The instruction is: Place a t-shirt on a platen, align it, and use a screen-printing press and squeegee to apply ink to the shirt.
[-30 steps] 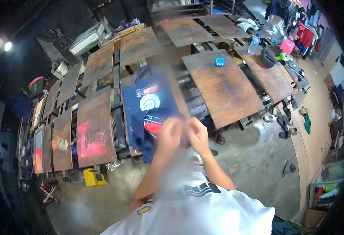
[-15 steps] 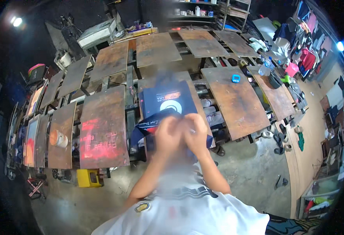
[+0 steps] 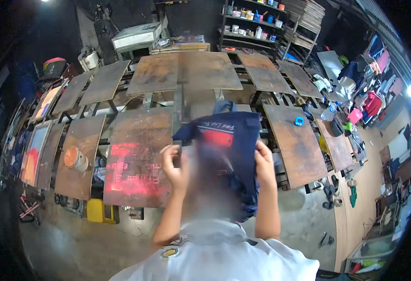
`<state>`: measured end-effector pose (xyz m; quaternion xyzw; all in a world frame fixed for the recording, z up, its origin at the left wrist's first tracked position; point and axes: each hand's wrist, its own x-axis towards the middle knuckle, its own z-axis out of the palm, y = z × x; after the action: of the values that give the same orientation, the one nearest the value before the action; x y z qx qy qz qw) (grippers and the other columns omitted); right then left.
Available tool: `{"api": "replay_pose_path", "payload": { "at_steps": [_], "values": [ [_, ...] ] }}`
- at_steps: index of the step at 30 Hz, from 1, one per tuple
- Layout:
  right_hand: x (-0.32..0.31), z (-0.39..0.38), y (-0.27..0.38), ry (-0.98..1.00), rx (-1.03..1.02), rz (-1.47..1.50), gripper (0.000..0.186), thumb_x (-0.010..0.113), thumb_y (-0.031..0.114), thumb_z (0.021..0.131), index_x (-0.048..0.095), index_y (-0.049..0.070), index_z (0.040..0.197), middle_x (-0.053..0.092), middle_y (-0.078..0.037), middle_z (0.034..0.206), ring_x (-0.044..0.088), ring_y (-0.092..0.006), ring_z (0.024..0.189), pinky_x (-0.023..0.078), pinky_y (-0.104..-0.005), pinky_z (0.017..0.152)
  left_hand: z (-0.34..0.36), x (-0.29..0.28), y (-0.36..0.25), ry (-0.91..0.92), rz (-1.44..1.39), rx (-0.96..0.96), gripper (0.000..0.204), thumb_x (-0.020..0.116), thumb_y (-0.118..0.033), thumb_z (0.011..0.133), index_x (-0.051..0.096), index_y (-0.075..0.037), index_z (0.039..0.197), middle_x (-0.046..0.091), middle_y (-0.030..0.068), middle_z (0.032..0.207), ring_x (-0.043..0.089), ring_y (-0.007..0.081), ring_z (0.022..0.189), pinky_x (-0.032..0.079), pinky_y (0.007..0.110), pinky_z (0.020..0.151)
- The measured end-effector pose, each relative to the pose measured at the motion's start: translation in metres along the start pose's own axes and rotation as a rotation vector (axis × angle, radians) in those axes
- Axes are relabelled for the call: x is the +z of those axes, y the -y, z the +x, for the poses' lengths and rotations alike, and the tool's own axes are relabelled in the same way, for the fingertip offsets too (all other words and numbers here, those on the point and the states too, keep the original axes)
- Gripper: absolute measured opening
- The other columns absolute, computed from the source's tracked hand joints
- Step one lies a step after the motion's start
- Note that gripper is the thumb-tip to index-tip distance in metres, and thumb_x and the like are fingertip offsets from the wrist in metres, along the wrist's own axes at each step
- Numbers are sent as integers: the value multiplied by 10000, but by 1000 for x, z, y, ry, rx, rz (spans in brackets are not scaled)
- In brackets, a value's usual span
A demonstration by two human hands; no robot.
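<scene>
A dark navy cloth (image 3: pixel 241 147) with a red patch is held up in front of the person, above the near edge of the bench (image 3: pixel 292 152). The right hand (image 3: pixel 265 164) pinches its right edge between thumb and fingers. The left hand (image 3: pixel 174 171) is half open, fingers loosely curled, just below the cloth's left corner (a blur down the middle hides whether it touches the fabric). To the left, a board (image 3: pixel 128 124) carries pinkish-red marks; farther left stands a white tub (image 3: pixel 78 161) with an orange top. To the right lies a small blue device (image 3: pixel 299 121).
</scene>
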<state>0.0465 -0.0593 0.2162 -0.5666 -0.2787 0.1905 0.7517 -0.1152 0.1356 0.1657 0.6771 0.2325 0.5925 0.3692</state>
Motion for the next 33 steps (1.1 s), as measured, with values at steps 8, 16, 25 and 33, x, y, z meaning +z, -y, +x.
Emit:
{"api": "replay_pose_path", "payload": {
  "at_steps": [8,16,25,33],
  "values": [
    [-40,7,35,70,47,590,340,536,196,1003,577,-19,1263,676,-111,1120,670,-198,967,571,-343,845,9,9,48,262,-468,-387,642,751,-204,909,455,-9,1444,559,90,1351,558,191,1134,442,346,994],
    [-85,16,78,-135,30,571,312,556,181,991,582,-4,1241,675,-105,1107,666,-182,949,566,-319,817,31,34,-6,436,-701,-537,251,592,-168,1028,667,36,1154,668,6,1071,578,62,935,448,217,831],
    [-157,-9,72,-46,-110,434,403,640,127,908,570,-11,1280,686,-100,1153,685,-177,984,571,-302,843,-5,47,-20,687,-915,-499,334,644,-131,968,615,42,1253,683,110,1202,649,202,1100,483,334,984],
    [-212,-12,46,73,-35,396,344,638,186,943,610,-33,1207,695,-89,1074,678,-144,887,568,-280,756,-10,81,-45,684,-778,-499,330,602,-91,988,590,55,1283,655,136,1266,632,217,1137,473,361,1010]
  ]
}}
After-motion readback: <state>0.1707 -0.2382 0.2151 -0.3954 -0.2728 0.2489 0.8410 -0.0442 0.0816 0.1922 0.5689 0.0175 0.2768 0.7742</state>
